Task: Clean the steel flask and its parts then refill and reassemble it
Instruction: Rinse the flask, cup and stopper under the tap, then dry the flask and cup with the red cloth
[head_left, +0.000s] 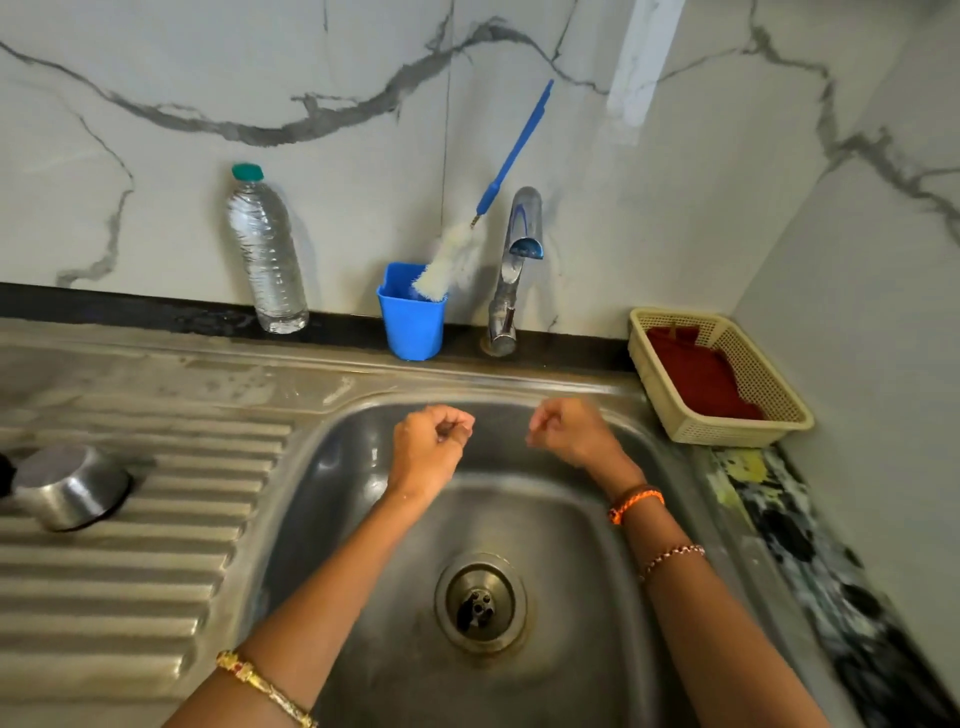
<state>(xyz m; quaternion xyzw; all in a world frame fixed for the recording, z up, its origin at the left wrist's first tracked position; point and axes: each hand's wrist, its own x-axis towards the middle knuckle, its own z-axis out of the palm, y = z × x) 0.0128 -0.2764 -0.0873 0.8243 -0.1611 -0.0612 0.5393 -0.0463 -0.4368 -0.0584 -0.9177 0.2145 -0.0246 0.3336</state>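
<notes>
Both hands, left hand (431, 436) and right hand (563, 431), clenched over the sink (322, 467); tap (511, 270) beyond, steel cup (70, 486) left

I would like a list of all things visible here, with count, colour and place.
bottle: 1, clear with green cap, behind the drainboard
cup: 1, blue, left of the tap
brush: 1, blue handle, white bristles, standing in the cup
tap: 1, chrome, behind the sink
basket: 1, cream, right of the sink
cloth: 1, red, in the basket
steel cup: 1, silver, on the drainboard
sink: 1, steel
left hand: curled, over the sink
right hand: curled, over the sink
</notes>
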